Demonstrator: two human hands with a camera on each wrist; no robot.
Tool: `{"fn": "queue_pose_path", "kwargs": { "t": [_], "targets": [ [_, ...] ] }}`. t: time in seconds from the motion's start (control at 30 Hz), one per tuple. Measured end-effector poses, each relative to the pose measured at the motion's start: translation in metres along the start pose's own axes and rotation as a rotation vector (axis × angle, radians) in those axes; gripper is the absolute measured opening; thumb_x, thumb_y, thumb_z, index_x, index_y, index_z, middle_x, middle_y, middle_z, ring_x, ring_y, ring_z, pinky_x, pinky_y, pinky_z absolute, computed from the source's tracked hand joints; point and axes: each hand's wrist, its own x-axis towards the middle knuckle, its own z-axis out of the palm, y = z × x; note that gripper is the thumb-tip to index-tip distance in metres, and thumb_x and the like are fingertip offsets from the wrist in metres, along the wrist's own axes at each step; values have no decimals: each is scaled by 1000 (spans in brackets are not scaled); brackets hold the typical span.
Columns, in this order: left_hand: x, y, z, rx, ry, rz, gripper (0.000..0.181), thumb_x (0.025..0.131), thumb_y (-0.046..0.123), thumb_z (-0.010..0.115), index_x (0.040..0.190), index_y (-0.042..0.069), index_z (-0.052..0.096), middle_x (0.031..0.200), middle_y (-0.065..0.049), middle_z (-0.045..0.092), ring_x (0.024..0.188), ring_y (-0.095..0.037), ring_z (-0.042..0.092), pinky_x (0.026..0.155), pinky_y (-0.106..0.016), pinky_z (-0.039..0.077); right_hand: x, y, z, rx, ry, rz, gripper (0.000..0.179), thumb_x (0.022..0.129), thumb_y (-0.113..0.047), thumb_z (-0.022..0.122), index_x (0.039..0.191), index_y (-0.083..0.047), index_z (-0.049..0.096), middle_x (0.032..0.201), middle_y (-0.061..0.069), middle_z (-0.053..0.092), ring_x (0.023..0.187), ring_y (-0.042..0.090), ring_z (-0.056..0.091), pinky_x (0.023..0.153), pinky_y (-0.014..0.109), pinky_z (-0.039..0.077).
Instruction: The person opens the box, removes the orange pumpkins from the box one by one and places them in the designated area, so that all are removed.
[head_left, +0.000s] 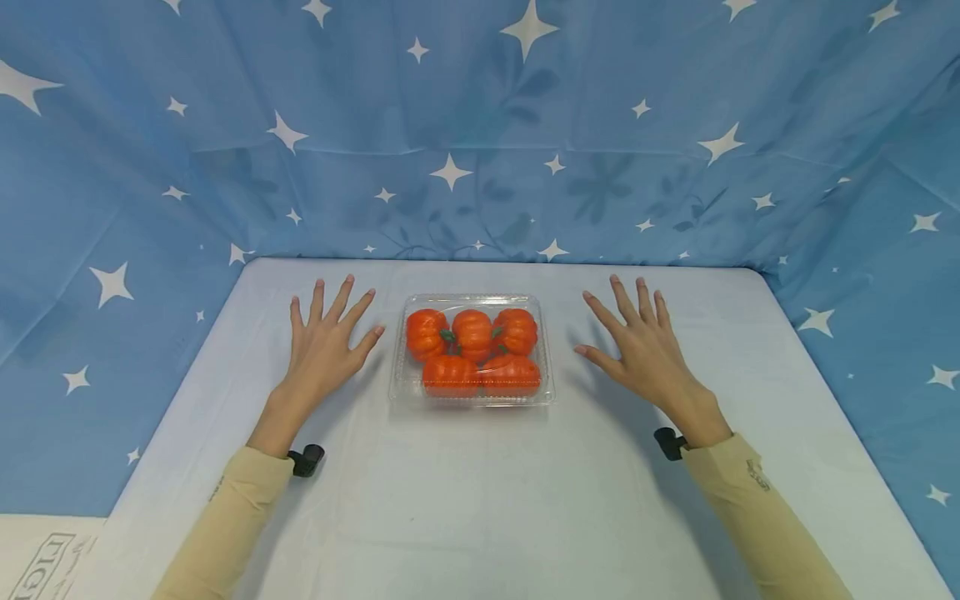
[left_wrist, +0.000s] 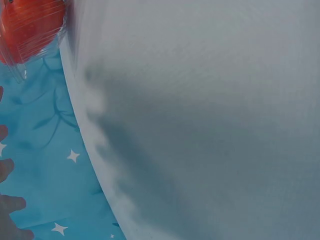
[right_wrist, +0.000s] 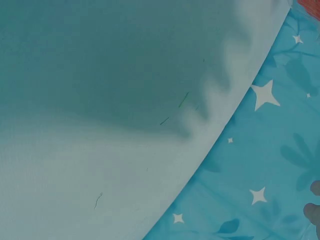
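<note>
Left hand (head_left: 324,346) and right hand (head_left: 647,352) were both spread wide, holding nothing, and there between them sat the clear box (head_left: 408,387)!

Fingers fanned, neither hand touched it: this looked like a poised stage, with no grip yet taken. Any move onto the box would have called for both hands to come inward and close on its short ends. And how did it lie? Toward the far side of the worktop (head_left: 480,492), lid apparently down, long axis running left to right across the person's front. Inside, five orange pumpkins (head_left: 473,333), by the look of them: three far, two near, the far-left stem pointing rightward, the far-right one leftward! Beyond, the starry blue cloth (head_left: 495,142) rose behind everything.
</note>
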Motion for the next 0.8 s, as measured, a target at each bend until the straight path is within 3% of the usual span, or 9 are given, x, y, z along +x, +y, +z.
{"fn": "queue_pose_path", "kwargs": {
  "t": [0.27,0.47,0.57,0.67,0.8],
  "targets": [
    [-1,-1,2,-27,-4,-11,62,100,45,62,154,19,49,167,-14,30,154,-54,15,118,-76,4,-2,-3,0,-8,-8,8,79,89,-48,76,156,-18,45,165,29,26,151,59,14,121,73,12],
    [-4,-1,6,-108,3,-35,60,100,39,65,153,15,51,165,-17,33,152,-54,19,119,-76,3,-2,-6,2,39,100,-62,73,86,-33,81,146,-5,53,157,34,37,145,62,28,117,72,23],
    [-5,0,7,-196,43,-58,55,99,27,67,150,10,53,161,-20,39,151,-52,26,118,-76,9,-1,-9,3,71,167,-114,66,84,-24,82,139,2,57,150,37,44,141,63,34,114,73,29],
    [-5,3,10,-317,74,-87,51,99,15,66,147,4,55,157,-23,45,148,-52,32,117,-75,16,-1,-15,3,105,179,-120,61,85,-22,82,136,3,58,148,36,47,140,61,37,112,73,32],
    [-4,8,13,-491,33,-158,50,100,13,64,147,2,53,155,-24,47,146,-49,38,119,-68,26,-3,-27,-1,146,132,-88,60,88,-24,80,139,0,57,150,31,47,141,56,39,111,72,36]
  ]
}}
